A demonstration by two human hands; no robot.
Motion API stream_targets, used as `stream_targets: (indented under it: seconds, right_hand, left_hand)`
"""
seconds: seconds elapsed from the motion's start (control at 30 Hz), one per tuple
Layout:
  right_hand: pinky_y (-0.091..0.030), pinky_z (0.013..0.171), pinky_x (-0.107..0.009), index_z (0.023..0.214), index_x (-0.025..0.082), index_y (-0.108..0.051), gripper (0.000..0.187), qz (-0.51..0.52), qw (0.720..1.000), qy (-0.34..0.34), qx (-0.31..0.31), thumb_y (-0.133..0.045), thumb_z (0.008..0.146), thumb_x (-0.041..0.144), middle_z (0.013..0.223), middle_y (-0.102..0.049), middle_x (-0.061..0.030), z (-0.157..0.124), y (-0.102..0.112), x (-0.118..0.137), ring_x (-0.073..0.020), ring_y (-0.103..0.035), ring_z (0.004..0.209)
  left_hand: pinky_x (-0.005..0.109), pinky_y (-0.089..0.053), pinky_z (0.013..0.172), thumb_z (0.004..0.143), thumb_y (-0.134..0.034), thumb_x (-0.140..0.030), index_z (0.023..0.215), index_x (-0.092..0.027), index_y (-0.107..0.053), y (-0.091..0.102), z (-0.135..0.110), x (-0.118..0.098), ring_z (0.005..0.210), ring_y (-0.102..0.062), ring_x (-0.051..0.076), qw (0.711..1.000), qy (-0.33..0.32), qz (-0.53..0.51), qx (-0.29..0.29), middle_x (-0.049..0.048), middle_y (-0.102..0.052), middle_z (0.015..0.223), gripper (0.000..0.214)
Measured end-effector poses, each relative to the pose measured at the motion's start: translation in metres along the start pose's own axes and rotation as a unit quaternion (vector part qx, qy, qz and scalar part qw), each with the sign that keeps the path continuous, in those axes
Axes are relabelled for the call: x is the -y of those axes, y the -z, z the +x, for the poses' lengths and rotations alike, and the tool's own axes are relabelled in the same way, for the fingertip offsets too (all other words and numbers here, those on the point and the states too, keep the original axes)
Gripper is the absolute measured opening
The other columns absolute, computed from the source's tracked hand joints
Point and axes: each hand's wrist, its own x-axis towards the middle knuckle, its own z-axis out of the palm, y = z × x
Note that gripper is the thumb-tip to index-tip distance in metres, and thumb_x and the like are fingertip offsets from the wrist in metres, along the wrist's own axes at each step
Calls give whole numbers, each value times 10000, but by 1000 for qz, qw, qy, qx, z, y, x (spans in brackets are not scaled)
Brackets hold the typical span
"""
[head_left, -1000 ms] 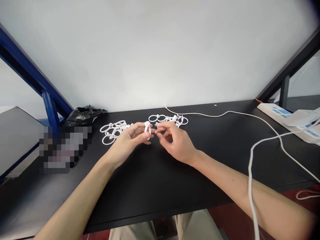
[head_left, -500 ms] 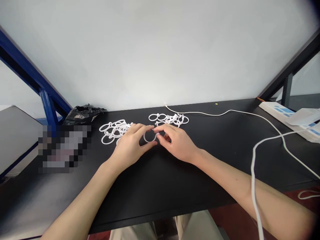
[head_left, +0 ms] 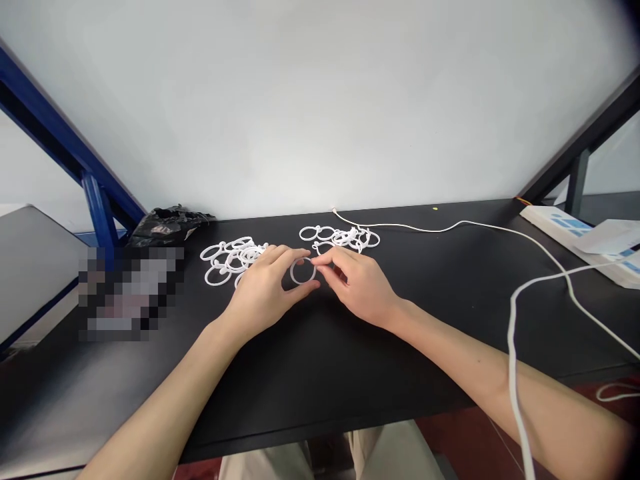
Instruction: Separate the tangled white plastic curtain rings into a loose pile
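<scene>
A thin white plastic ring point(head_left: 303, 284) is held upright just above the black table point(head_left: 320, 373), between my two hands. My left hand point(head_left: 263, 283) curves around its left side, with the fingers over the top and the thumb below. At the ring's upper right, the thumb and index finger of my right hand point(head_left: 365, 288) pinch its edge. The ring looks like a full loop, though fingertips cover part of it. Similar white rings lie in a left pile point(head_left: 219, 275), partly hidden by my left hand, and in another pile point(head_left: 326, 233) behind my right hand.
A white cable point(head_left: 465, 222) runs across the table, and a thicker stretch passes over my right forearm. Crumpled black plastic point(head_left: 167, 225) lies at the back left. A white-and-blue box point(head_left: 575, 233) with paper on it sits at the right. A white wall point(head_left: 325, 107) stands behind.
The ring showed a gap at its right side before and now appears as a closed loop. My right fingers have come together in a tighter pinch. The piles are unchanged.
</scene>
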Motion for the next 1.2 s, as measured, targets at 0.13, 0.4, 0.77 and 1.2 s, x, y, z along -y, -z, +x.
stream_targets:
  seconds: [0.13,0.4,0.77,1.2]
  right_hand:
    - [-537,700,-271,1167,235,-607,216,-1,1000,-17,-5,-503,977,243,1075,-707,-22,0,-1,-1,-145,-674,868]
    - [-548,765,-413,1093,187,-670,208,-225,970,-72,56,-597,905,238,977,-595,-99,3,-3,-22,-263,-614,941]
    - [-488,707,-288,907,206,-616,120,-24,997,-72,14,-525,969,254,906,-583,-23,4,1,-11,-138,-579,767]
    - [-506,677,-252,897,220,-559,150,186,980,-47,53,-486,996,305,861,-553,14,4,5,1,-94,-593,686]
  left_hand:
    - [376,-500,803,885,-609,-422,1196,-234,-600,0,1,1,966,-595,247,1000,1,13,-11,56,-663,1022,364]
    - [527,-433,968,901,-533,-325,1313,-180,-552,-2,2,28,1154,-529,361,977,95,171,-86,143,-633,1237,438]
    - [453,-469,978,922,-539,-372,1181,-219,-628,3,4,0,1103,-587,270,996,68,-26,-58,69,-694,1151,314]
    - [401,-510,969,876,-625,-448,1266,-219,-548,4,3,-8,1109,-641,239,945,127,-300,21,84,-671,1211,459]
